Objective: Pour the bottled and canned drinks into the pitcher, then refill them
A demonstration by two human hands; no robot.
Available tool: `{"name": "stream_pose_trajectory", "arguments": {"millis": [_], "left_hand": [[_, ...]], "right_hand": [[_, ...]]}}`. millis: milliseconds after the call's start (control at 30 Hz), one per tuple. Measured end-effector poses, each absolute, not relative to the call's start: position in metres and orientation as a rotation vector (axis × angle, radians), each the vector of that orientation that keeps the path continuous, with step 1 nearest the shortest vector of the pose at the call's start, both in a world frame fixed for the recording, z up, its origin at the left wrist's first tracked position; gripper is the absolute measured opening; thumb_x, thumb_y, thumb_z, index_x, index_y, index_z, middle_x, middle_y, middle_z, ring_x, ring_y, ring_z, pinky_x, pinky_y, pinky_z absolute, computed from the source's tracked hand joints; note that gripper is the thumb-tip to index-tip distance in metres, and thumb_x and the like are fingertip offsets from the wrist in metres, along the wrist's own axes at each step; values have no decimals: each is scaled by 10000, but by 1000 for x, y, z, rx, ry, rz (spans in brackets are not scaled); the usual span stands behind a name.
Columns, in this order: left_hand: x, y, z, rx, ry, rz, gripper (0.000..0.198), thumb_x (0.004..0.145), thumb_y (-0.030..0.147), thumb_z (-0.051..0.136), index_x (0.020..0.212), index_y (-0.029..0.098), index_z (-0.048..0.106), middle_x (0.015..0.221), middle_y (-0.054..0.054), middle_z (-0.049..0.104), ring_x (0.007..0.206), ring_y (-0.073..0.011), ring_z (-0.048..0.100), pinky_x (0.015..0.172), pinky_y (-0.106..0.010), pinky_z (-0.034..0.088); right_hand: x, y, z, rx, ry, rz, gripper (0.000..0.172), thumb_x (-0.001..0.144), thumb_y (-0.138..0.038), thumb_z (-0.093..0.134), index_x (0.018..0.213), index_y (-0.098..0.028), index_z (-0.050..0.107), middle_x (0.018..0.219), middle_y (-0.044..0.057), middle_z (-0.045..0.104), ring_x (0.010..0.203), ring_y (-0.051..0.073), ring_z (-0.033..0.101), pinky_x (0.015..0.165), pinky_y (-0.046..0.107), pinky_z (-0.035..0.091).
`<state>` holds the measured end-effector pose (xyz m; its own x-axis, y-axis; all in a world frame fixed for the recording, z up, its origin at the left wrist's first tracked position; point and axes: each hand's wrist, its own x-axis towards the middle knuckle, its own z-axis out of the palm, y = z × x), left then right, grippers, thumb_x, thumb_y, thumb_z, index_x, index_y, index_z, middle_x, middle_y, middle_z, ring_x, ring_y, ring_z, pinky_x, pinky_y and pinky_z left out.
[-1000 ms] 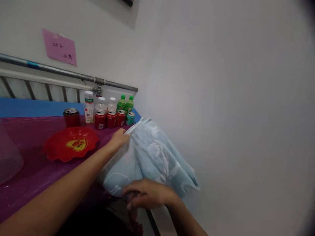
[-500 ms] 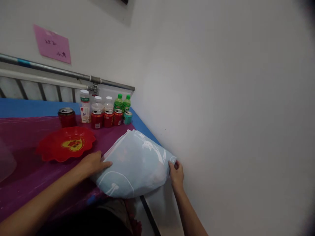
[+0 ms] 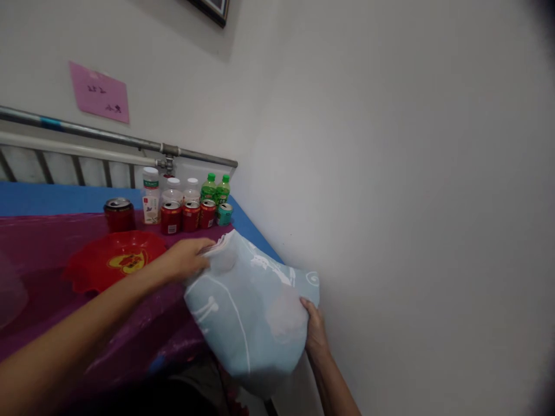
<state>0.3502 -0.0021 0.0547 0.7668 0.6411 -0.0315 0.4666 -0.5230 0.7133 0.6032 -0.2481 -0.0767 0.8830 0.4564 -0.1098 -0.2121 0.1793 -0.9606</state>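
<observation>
A light-blue folded cloth [image 3: 255, 306] with white line drawings and pale patches hangs between my hands over the near right corner of the table. My left hand [image 3: 191, 257] is closed on its upper left edge, where several layers show. At the right side, my right hand [image 3: 315, 329] grips the cloth with the thumb on top; its other fingers are hidden behind the fabric. The red scalloped plate [image 3: 91, 263] with a yellow print lies just left of my left hand, partly covered by my forearm.
Red cans [image 3: 171, 218], a teal can [image 3: 224, 214], white-capped bottles [image 3: 151, 196] and green bottles [image 3: 208, 188] stand at the back. A larger dark-red can [image 3: 119, 215] is behind the plate. Purple sheeting [image 3: 143, 323] covers the blue table. A white wall [image 3: 390, 202] bounds the right side.
The cloth has been raised and tilted, its lower part now hanging down. My left hand moved up and right to its upper edge; my right hand shifted slightly down along the side.
</observation>
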Motion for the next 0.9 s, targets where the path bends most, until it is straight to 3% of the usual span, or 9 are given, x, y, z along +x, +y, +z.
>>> {"name": "stream_pose_trajectory", "arguments": {"millis": [100,200,300,367,500,600,667,833,900], "left_hand": [[359,9,96,2379,811,393,500,720,168,482,1180,259,653,1219,21,688,1156,-209,618,1042,-296,459],[363,26,114,2525,920,498,477,808,163,485,1258,242,620,1286,-53,649,1208,-266,580,1084,-396,441],[360,39,99,2633,1099,561,437,875,213,484,1296,145,582,1364,-174,559,1309,-361,478,1122,-574,376],[355,40,76,2670,1182,532,433,887,253,519,1299,125,568,1379,-193,531,1320,-380,457,1108,-633,367],[338,15,21,2690,1145,410,421,906,252,477,1291,117,580,1350,-193,559,1243,-381,527,1044,-591,449],[326,-20,-13,2713,965,349,413,925,301,470,1308,189,577,1390,-141,550,1287,-334,505,1077,-540,446],[320,-44,-28,2730,838,313,420,906,359,544,1309,242,573,1421,-110,530,1326,-312,471,1104,-511,431],[313,-69,-51,2747,689,260,448,863,452,622,1265,257,583,1376,-103,548,1308,-318,467,1085,-512,436],[313,-66,-58,2747,666,278,468,845,493,636,1239,243,593,1357,-113,551,1293,-324,469,1071,-515,446]], "right_hand": [[602,-244,-52,-1258,-226,403,383,621,-413,773,907,-178,674,722,-37,726,647,177,668,625,272,553],[584,-234,-43,-1207,-229,372,437,636,-428,753,998,-204,654,845,-29,747,769,194,699,710,294,578],[561,-229,-57,-1178,-205,421,500,614,-379,796,1057,-213,634,940,-6,753,846,199,707,747,290,588],[553,-235,-75,-1232,-235,636,480,650,-411,802,1049,-200,638,919,19,754,790,190,707,677,273,588],[566,-264,-102,-1415,-509,1414,553,697,-681,703,895,-166,672,747,55,726,546,148,661,383,189,442],[575,-277,-91,-1445,-620,1716,588,509,-627,836,777,-129,678,733,93,724,506,179,673,312,165,349],[566,-273,-65,-1458,-764,1789,561,496,-569,852,791,-129,666,778,79,723,525,164,670,346,159,369],[490,-241,26,-1761,-1303,1126,278,843,-476,618,830,-200,644,738,14,684,619,125,570,562,224,458],[463,-231,56,-1861,-1623,1106,220,794,-435,697,724,-229,664,675,5,673,609,143,552,557,238,438]]}}
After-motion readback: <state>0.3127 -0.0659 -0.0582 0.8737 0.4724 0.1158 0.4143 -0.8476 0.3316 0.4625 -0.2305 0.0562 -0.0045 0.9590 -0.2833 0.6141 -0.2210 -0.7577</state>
